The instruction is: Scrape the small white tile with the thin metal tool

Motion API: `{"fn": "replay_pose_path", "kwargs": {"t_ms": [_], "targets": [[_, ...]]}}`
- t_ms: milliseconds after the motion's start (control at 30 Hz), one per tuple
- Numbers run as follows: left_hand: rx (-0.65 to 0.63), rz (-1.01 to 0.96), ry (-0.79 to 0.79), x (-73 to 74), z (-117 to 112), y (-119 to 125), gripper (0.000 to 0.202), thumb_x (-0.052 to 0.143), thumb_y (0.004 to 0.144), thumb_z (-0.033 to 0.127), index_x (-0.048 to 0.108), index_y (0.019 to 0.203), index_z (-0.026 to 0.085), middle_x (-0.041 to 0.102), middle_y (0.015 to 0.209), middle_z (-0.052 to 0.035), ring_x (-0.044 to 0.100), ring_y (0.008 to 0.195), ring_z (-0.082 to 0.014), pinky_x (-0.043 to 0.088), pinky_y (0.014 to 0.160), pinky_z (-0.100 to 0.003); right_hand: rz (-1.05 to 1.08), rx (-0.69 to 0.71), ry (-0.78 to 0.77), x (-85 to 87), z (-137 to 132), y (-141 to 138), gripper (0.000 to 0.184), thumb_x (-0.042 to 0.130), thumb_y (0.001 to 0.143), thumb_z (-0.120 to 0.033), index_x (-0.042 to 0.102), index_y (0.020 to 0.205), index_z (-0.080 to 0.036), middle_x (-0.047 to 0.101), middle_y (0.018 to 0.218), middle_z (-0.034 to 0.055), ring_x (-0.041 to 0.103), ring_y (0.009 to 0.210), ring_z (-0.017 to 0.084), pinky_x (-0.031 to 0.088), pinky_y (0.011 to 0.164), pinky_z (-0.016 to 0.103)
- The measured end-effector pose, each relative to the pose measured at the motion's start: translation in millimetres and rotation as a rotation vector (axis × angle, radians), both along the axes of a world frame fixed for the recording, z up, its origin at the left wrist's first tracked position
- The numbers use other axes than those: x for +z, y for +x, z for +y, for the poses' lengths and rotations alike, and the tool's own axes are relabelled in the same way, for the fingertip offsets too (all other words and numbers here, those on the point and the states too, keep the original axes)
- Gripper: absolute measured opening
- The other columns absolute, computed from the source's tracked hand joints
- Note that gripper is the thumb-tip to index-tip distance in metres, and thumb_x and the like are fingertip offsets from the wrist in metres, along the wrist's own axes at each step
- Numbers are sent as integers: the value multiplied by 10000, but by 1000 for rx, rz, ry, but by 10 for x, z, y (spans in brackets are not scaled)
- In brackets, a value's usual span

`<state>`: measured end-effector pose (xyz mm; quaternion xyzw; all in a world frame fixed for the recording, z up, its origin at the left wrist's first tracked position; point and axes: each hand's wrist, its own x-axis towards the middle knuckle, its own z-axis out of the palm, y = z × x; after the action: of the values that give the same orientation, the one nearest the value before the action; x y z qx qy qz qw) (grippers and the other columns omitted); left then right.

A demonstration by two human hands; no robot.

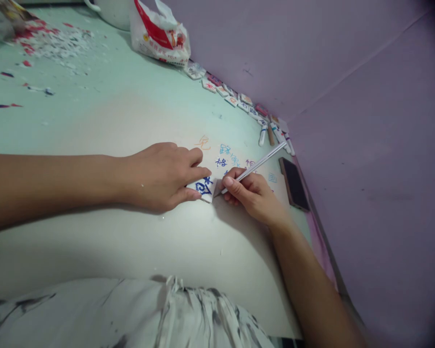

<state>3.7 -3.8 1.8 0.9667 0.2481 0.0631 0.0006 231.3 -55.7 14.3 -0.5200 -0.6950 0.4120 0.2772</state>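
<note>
A small white block [206,195] with a blue character drawn on it lies flat on the table. My left hand [166,176] reaches in from the left and holds the block between thumb and fingers, covering part of it. Pinched in my right hand [248,191] is a slim silver craft knife [264,158], tilted with its back end up to the right. Its dark, thin tip is at the block's right edge; whether it cuts in I cannot tell. Coloured characters [223,150] are written on the table just beyond, partly behind my right hand.
Several lettered blocks [232,100] and markers [263,134] line the purple wall [329,58]. A phone [294,183] lies at the right edge. White and red scraps [58,43] are heaped at the far left, near a plastic bag [159,38] and a white pot [114,12].
</note>
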Motion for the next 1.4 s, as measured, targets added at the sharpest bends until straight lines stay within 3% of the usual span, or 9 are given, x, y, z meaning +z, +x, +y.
{"fn": "replay_pose_path", "kwargs": {"t_ms": [1400], "targets": [[-3, 17, 14, 26, -7, 1, 440, 389, 974, 485, 631, 1243, 235, 630, 1077, -116, 585, 708, -211, 408, 666, -352, -23, -17, -12, 14, 2, -6, 613, 587, 841, -723, 578, 579, -168, 605, 793, 36, 505, 587, 91, 434, 566, 249]]}}
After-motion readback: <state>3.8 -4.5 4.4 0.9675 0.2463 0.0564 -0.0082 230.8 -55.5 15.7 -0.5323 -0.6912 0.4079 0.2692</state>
